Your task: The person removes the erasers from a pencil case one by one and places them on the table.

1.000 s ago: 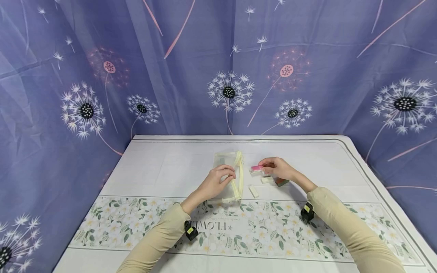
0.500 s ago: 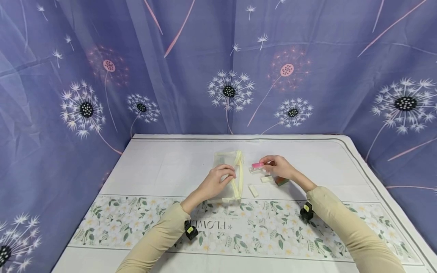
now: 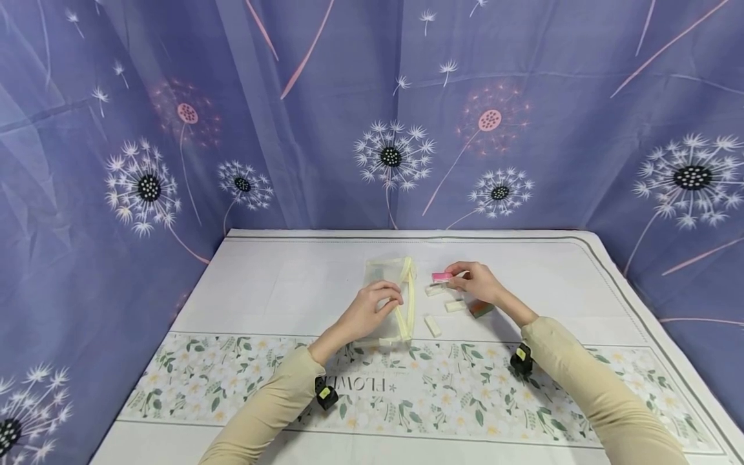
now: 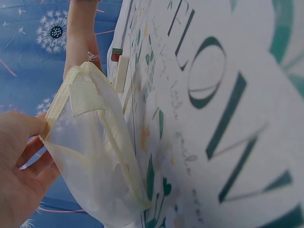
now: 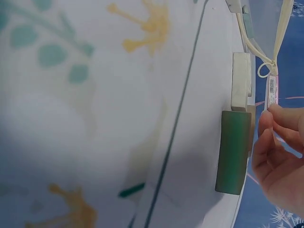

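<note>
My left hand pinches the open edge of a pale yellow mesh zipper pouch, thumb against fingers. Some small light items show faintly through the mesh. To the right of the pouch, my right hand holds a pink-and-white eraser between thumb and fingertips, above the table. A barcode label shows on that eraser in the right wrist view. Beneath and near it lie several white erasers. A green and reddish-brown block rests on the table below my right wrist.
A white tablecloth with a floral band covers the table. Behind and at the sides hangs a purple dandelion curtain. Another white eraser lies close to the pouch's opening.
My right hand has lifted the pink-and-white eraser slightly up and away from the white eraser beneath it. The left hand and the pouch stay in place.
</note>
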Demonstrator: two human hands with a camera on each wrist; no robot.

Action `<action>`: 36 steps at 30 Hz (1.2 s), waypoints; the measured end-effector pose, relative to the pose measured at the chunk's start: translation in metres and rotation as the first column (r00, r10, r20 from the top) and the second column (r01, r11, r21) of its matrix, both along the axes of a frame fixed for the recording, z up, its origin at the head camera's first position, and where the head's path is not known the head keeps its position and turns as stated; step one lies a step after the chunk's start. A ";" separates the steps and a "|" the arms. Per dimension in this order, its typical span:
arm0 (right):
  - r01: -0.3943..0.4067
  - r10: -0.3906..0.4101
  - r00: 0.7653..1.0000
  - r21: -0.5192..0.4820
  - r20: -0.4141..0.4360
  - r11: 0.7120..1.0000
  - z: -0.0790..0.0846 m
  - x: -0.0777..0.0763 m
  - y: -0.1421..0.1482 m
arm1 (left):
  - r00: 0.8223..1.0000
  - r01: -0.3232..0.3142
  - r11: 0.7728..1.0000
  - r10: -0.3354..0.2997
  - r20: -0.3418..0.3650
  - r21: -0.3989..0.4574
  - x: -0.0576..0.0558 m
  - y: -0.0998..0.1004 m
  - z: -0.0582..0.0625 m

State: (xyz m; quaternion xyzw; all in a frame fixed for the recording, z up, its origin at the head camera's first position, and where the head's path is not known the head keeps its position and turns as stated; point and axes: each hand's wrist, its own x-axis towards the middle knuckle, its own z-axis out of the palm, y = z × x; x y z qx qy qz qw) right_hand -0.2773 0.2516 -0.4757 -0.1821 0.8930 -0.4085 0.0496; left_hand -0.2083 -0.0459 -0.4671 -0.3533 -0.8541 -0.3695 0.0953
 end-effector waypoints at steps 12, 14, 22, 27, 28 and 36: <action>0.076 -0.076 0.997 -0.004 0.002 0.997 -0.002 0.000 0.003 | 1.000 -0.005 1.000 0.005 -0.008 -0.009 0.001 0.001 0.000; 0.089 -0.089 0.996 0.015 -0.021 0.996 -0.002 -0.001 0.005 | 1.000 -0.006 1.000 0.006 -0.004 -0.009 0.001 0.001 0.000; 0.126 -0.123 0.990 0.046 -0.074 0.991 -0.003 -0.001 0.010 | 1.000 -0.007 1.000 0.007 -0.020 -0.003 0.001 0.001 -0.001; 0.168 -0.165 0.985 0.051 -0.057 0.985 -0.004 -0.002 0.012 | 1.000 0.002 1.000 -0.001 -0.011 0.007 0.000 0.001 0.000; 0.174 -0.171 0.984 0.054 -0.053 0.983 -0.004 -0.002 0.012 | 1.000 0.002 1.000 -0.002 -0.009 0.007 0.000 0.001 0.000; 0.225 -0.224 0.974 0.061 -0.016 0.973 -0.005 -0.002 0.016 | 1.000 0.000 1.000 -0.001 0.025 0.005 0.002 0.002 0.001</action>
